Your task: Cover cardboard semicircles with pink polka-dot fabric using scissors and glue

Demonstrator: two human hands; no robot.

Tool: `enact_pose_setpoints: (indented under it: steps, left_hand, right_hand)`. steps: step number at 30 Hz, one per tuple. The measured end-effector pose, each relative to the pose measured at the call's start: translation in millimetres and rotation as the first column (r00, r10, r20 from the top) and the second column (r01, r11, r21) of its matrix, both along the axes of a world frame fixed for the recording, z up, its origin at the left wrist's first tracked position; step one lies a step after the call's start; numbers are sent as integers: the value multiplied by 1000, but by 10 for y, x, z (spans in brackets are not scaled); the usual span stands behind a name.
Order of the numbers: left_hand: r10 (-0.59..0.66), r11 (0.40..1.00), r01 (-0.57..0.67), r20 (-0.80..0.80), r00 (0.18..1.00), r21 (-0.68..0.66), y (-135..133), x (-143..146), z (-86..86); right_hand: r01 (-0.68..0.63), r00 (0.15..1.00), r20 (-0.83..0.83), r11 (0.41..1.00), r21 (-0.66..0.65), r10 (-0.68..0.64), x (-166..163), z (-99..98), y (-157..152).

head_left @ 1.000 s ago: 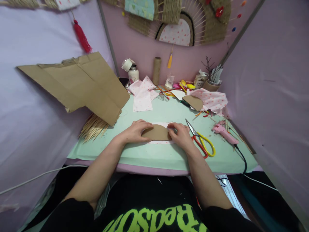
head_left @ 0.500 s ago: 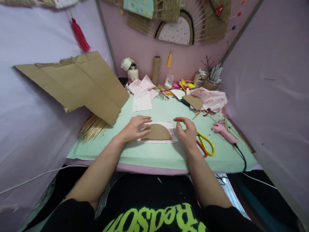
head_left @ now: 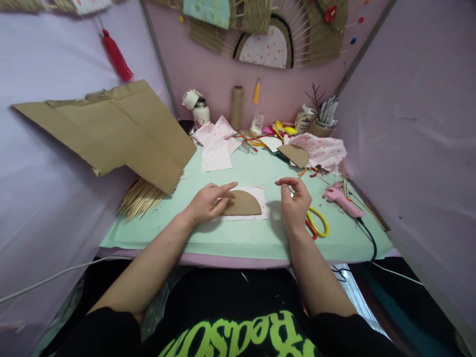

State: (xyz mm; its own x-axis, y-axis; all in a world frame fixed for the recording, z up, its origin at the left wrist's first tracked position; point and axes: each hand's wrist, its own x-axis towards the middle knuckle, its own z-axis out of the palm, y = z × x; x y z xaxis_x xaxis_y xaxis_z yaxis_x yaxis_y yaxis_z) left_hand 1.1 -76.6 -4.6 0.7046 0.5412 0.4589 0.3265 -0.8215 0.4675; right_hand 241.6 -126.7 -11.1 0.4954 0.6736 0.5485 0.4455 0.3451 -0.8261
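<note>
From my remote seat I see a brown half-round piece of flat cardboard point(head_left: 246, 204) lying on a white, pink-dotted rectangle of fabric point(head_left: 261, 193) on a pale green tabletop point(head_left: 238, 239). My left hand point(head_left: 208, 202), its fingers loosely spread, lies over the cardboard's left end; I cannot tell whether it presses. My right hand point(head_left: 296, 202) hovers, fingers loosely curled and released, beside yellow-and-red-handled scissors point(head_left: 325, 218)

2 forearms point(head_left: 152, 263) reach forward, angled inward

The left grip point(head_left: 206, 204) sits low, index finger point(head_left: 227, 187) stretched out, thumb extended beneath. The right grip point(head_left: 297, 206) is raised and half-curled, its index finger arched above the thumb.
</note>
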Motion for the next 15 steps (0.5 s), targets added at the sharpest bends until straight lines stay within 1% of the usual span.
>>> enact_pose_setpoints:
  steps: [2,5,8,11,15]
  left_hand:
    - [-59,998,59,-61,996,-1,-12,30,-9]
    - [-102,995,104,-145,984,1,-15,69,-34]
    - [-112,992,121,-205,972,35,-16,87,-60]
    - [-109,984,144,-294,949,101,-36,86,-72]
    - [-98,973,171,-394,914,153,-82,85,-66]
  right_hand:
    - [-3,1000,8,1000,-12,3,6,-5,1]
    - [-2,1000,15,1000,-23,2,9,-13,7]
    - [9,1000,9,1000,-24,-8,2,-19,15]
    - [20,1000,7,999,-41,-20,-3,-21,18]
    - [-11,1000,4,998,-66,11,2,-22,15]
